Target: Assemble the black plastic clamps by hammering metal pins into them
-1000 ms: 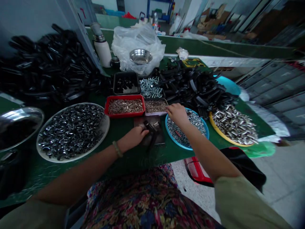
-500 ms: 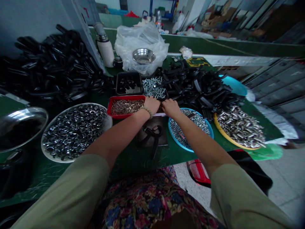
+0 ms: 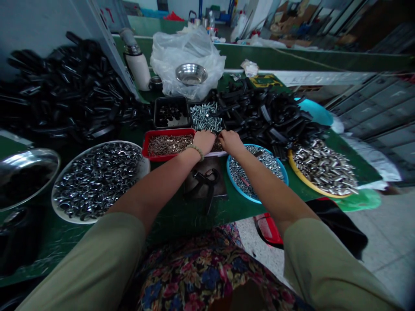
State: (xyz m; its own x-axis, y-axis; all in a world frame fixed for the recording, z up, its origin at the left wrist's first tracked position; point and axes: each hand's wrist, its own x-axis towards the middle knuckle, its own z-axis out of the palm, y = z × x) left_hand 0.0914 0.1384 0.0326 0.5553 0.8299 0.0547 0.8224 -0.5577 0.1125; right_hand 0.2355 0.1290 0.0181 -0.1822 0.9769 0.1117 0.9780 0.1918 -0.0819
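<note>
Where the green worktop (image 3: 168, 216) lies between the person's two outstretched arms, both hands meet over a small tray (image 3: 216, 147) of fine brownish bits that sits just right of a red tray (image 3: 168, 144) of thin metal pins. The left hand (image 3: 203, 140), with a bead bracelet (image 3: 195, 150) at the wrist, lies knuckles up on the near left part of that small tray, fingers curled down into it. The right hand (image 3: 230, 141) is just beside it, nearly touching, bent down the same way. The fingertips of both hands are hidden, so I cannot tell whether either grip is clenched on a piece or released. Behind the hands lie a heap of silver screws (image 3: 205, 117) and a black tray (image 3: 171, 113) of dark parts. Under the right forearm is a blue plate (image 3: 259, 170) of small silver nuts, and further right a yellow plate (image 3: 324, 166) heaped with short metal cylinders. Near the person, between the forearms, a black tool (image 3: 207, 181) rests on a dark metal plate (image 3: 222, 188). To the left stands a white plate (image 3: 97, 177) of shiny rings, with piles of black parts (image 3: 65, 95) behind it.
</note>
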